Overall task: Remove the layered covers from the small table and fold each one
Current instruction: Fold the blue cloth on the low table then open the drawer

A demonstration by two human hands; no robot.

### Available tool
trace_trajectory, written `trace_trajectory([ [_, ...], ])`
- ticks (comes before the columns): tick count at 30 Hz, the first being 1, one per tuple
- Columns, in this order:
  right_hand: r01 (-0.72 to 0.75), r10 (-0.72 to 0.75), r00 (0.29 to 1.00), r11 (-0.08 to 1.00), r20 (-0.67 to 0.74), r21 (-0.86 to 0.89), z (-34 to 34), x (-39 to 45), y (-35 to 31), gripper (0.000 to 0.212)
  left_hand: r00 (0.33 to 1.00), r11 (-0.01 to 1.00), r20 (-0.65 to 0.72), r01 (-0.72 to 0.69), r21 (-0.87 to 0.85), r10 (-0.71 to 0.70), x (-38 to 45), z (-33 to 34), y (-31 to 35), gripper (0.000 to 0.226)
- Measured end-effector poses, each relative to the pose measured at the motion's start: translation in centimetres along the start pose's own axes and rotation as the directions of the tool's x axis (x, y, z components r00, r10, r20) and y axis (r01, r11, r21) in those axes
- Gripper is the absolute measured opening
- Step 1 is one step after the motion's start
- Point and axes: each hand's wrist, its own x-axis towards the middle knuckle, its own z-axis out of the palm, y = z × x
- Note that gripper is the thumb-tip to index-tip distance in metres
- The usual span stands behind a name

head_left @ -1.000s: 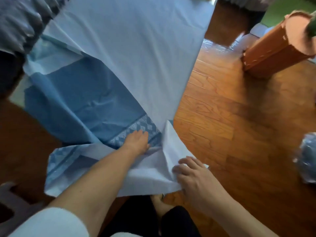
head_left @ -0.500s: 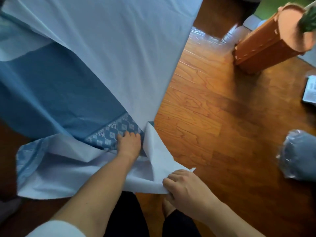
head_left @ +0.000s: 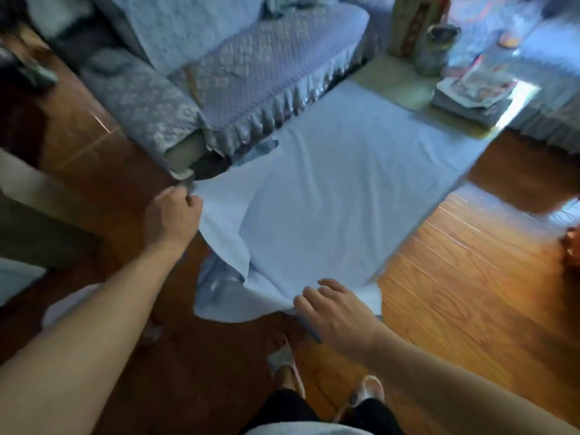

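**A:** ok so where's the cover at right now?

**B:** The pale blue cover (head_left: pixel 345 189) is spread over the small table (head_left: pixel 392 80), which runs from about centre frame up toward 1 o'clock. The near end hangs off the table edge and bunches toward 6 o'clock, above the person's feet. There's a darker blue layer (head_left: pixel 216 284) peeking out under it at roughly 7 o'clock.

**A:** and the hands?

**B:** Well apart. The left hand (head_left: pixel 171 215) is out at 9 o'clock from the cloth's centre, fingers curled round the left corner of the cover, pinching it. The right hand (head_left: pixel 335 309) is at about 6 o'clock on the near hem; its fingers look curled over the edge, but it's blurry, so I can't tell if it really grips.

**A:** anything else around?

**B:** A sofa with a quilted cover (head_left: pixel 251 73) at 11 o'clock, a stack of folded stuff (head_left: pixel 470 98) on the table's far end at 1 o'clock, and a wood floor (head_left: pixel 470 293) at 4 o'clock.
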Motion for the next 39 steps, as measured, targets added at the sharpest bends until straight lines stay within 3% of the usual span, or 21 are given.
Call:
trace_trajectory([
  [3, 0.2, -0.197, 0.979, 0.978, 0.04, -0.056, -4.7, 4.7, -1.5, 0.033, 0.981, 0.999, -0.191, -0.01, 0.04, 0.017, 3.9, -10.5, -3.5, 0.031],
  [7, 0.424, -0.423, 0.906, 0.902, 0.031, -0.078, -10.9, 9.6, -4.9, 0.025, 0.952, 0.997, -0.306, 0.039, 0.074, -0.015, 7.8, -18.3, -8.2, 0.038],
  [10, 0.43, -0.436, 0.899, 0.897, -0.042, -0.103, -15.1, 13.7, -7.2, 0.021, 0.931, 0.997, -0.357, 0.078, 0.003, -0.072, 10.5, -20.7, -10.6, 0.048],
  [13, 0.338, -0.354, 0.925, 0.933, -0.137, -0.124, -16.7, 18.3, -9.3, 0.017, 0.939, 0.985, -0.337, 0.015, -0.171, -0.073, 10.6, -19.9, -10.0, 0.036],
  [15, 0.287, -0.307, 0.943, 0.946, -0.132, -0.148, -16.2, 21.5, -10.6, 0.004, 0.941, 0.97, -0.325, -0.156, -0.185, 0.089, 9.2, -18.1, -10.1, 0.032],
  [19, 0.183, -0.215, 0.962, 0.965, -0.169, -0.185, -13.9, 25.5, -12.5, 0.02, 0.852, 0.779, -0.133, -0.518, -0.352, 0.507, 5.1, -14.2, -10.1, 0.023],
  [21, 0.123, -0.166, 0.965, 0.971, -0.205, -0.207, -13.0, 26.1, -12.8, 0.022, 0.795, 0.714, -0.058, -0.572, -0.403, 0.604, 3.9, -13.3, -9.9, 0.029],
  [24, 0.051, -0.096, 0.977, 0.972, -0.191, -0.231, -12.3, 26.4, -12.8, 0.016, 0.72, 0.675, -0.059, -0.673, -0.303, 0.692, 4.5, -12.1, -10.5, 0.042],
  [27, 0.034, -0.076, 0.982, 0.972, -0.173, -0.234, -12.7, 26.7, -12.3, 0.016, 0.614, 0.587, -0.088, -0.78, -0.214, 0.784, 5.3, -11.6, -11.1, 0.028],
  [28, 0.036, -0.081, 0.98, 0.97, -0.179, -0.24, -12.9, 26.8, -12.3, 0.015, 0.643, 0.614, -0.095, -0.757, -0.222, 0.76, 5.5, -11.7, -11.1, 0.02],
  [29, 0.037, -0.085, 0.979, 0.968, -0.186, -0.248, -13.0, 27.0, -12.2, 0.016, 0.732, 0.69, -0.104, -0.672, -0.269, 0.673, 5.7, -11.6, -11.2, 0.025],
  [31, 0.034, -0.09, 0.975, 0.965, -0.205, -0.261, -12.9, 27.6, -12.1, 0.02, 0.933, 0.791, -0.069, -0.338, -0.51, 0.354, 5.5, -12.0, -10.5, 0.033],
  [32, 0.04, -0.096, 0.973, 0.965, -0.208, -0.259, -12.6, 28.0, -12.0, 0.02, 0.977, 0.763, 0.02, -0.153, -0.628, 0.213, 5.3, -12.2, -10.0, 0.031],
  [33, 0.057, -0.11, 0.972, 0.967, -0.206, -0.249, -12.4, 28.4, -12.0, 0.018, 0.974, 0.692, 0.142, -0.022, -0.721, 0.178, 5.1, -12.1, -9.6, 0.03],
  [36, 0.151, -0.181, 0.969, 0.972, -0.165, -0.182, -12.1, 29.1, -11.8, 0.012, 0.838, 0.443, 0.408, 0.231, -0.867, 0.362, 3.4, -11.5, -9.3, 0.028],
  [37, 0.161, -0.184, 0.97, 0.975, -0.158, -0.152, -12.2, 29.2, -11.6, 0.011, 0.805, 0.402, 0.458, 0.304, -0.864, 0.377, 2.9, -11.0, -9.5, 0.023],
  [39, 0.133, -0.153, 0.973, 0.983, -0.173, -0.122, -12.4, 29.3, -11.1, 0.015, 0.805, 0.307, 0.472, 0.376, -0.874, 0.359, 2.3, -10.2, -9.8, 0.024],
])
